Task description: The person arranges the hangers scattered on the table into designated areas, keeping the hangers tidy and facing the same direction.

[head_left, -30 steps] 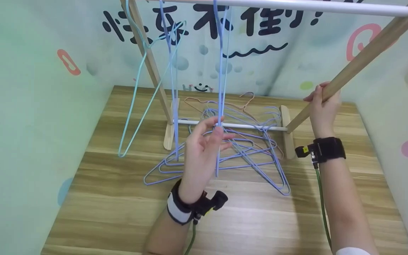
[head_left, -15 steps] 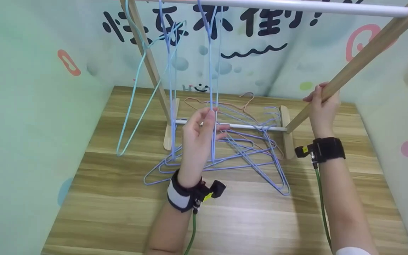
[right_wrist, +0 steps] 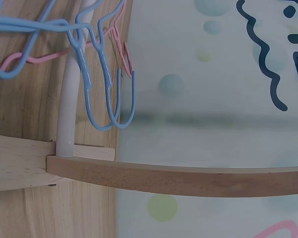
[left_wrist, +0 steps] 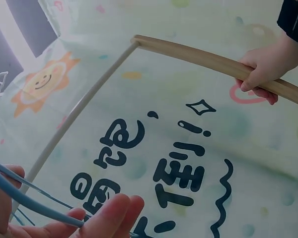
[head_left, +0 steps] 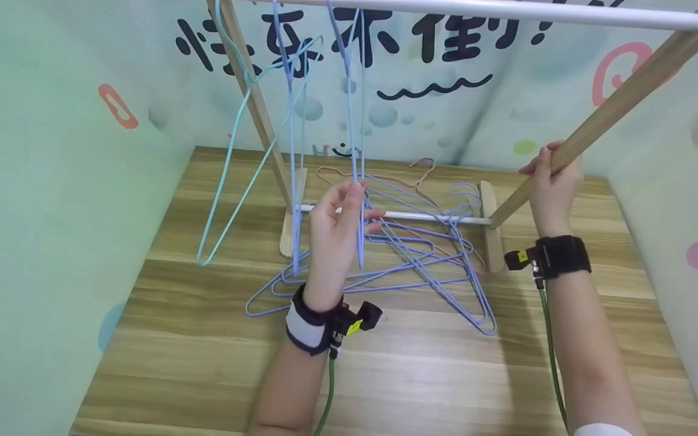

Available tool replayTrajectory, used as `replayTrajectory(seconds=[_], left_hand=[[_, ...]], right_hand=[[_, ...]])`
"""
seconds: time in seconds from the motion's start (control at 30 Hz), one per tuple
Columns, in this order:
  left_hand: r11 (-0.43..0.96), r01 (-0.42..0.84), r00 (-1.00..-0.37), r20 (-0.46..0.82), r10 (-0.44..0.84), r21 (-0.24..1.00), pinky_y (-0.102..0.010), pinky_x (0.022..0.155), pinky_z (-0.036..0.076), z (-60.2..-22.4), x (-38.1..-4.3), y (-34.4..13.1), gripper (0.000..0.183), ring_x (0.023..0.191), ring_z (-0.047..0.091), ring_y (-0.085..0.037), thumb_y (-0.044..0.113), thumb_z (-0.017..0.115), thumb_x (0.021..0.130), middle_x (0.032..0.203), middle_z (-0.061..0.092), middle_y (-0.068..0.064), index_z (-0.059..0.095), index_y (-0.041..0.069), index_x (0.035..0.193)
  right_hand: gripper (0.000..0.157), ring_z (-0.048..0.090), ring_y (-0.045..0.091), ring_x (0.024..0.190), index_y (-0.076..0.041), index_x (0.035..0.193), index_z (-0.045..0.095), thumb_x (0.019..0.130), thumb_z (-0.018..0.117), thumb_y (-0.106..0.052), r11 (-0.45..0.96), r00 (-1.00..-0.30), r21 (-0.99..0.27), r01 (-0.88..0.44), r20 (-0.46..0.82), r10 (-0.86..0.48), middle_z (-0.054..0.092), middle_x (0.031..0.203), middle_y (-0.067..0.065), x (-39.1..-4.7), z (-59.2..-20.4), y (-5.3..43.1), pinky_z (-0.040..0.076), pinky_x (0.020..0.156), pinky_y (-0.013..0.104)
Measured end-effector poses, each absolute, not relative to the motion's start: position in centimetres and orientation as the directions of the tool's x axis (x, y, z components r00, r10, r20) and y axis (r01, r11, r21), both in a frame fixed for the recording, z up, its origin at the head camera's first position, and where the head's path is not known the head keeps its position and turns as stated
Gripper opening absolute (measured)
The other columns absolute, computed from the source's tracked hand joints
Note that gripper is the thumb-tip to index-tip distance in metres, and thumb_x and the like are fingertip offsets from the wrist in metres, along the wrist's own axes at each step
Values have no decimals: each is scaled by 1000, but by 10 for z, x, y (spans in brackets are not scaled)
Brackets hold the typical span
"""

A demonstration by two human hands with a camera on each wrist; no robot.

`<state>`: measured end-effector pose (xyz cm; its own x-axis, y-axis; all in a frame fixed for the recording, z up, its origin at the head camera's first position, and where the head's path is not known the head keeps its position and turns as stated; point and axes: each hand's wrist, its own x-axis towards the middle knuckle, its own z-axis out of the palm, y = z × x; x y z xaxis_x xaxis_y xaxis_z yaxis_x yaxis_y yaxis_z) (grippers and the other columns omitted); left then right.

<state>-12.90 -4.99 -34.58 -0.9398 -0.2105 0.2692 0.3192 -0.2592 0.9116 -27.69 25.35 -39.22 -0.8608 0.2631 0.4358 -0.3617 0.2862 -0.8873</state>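
My left hand (head_left: pixel 334 239) pinches the lower part of a blue clothes hanger (head_left: pixel 350 115) between thumb and fingers. That hanger hangs edge-on from the white top rod (head_left: pixel 506 8) of a wooden rack; its hook lies beyond the upper frame edge. In the left wrist view its blue wire (left_wrist: pixel 39 210) crosses the fingers. My right hand (head_left: pixel 558 191) grips the rack's right wooden post (head_left: pixel 621 100) partway up. To the left of the held hanger, a second blue hanger (head_left: pixel 292 133) and a turquoise hanger (head_left: pixel 241 127) hang on the rack.
Several blue hangers (head_left: pixel 422 281) lie tangled on the wood floor (head_left: pixel 422 375) around the white lower bar (head_left: pixel 406 215). A pink hanger (head_left: pixel 425 174) lies behind them. The rack's right foot (head_left: pixel 493 242) stands beside the pile. Printed cloth walls (head_left: pixel 34 181) enclose the space.
My left hand has moved leftward and slightly away from me, bringing the blue hanger toward the other hanging ones. My right hand stays in place on the post.
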Motion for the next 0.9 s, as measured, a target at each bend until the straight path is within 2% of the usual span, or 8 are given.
replayTrajectory(seconds=[0.3, 0.5, 0.9], left_hand=[[-243, 313, -942, 267, -205, 918, -42, 64, 52, -351, -130, -54, 24, 74, 62, -38, 14, 44, 95, 110, 56, -17, 52, -8, 101], [-241, 295, -947, 250, -199, 925, -38, 63, 53, -353, -132, -56, 27, 74, 63, -37, 15, 44, 95, 109, 55, -19, 51, -9, 105], [-221, 294, -947, 251, -203, 930, -38, 63, 53, -359, -133, -56, 28, 72, 64, -32, 17, 45, 95, 108, 55, -19, 52, -8, 107]], right_hand=[[25, 59, 27, 67, -6, 102, 45, 92, 48, -29, 287, -839, -864, -414, 485, 247, 55, 75, 17, -277, -394, 253, 45, 69, 28], [23, 59, 25, 67, -7, 102, 46, 92, 48, -28, 300, -841, -868, -396, 474, 261, 56, 74, 16, -277, -395, 253, 45, 69, 28], [25, 60, 24, 66, -5, 102, 48, 92, 49, -27, 299, -838, -871, -388, 469, 278, 56, 73, 16, -277, -395, 253, 46, 69, 27]])
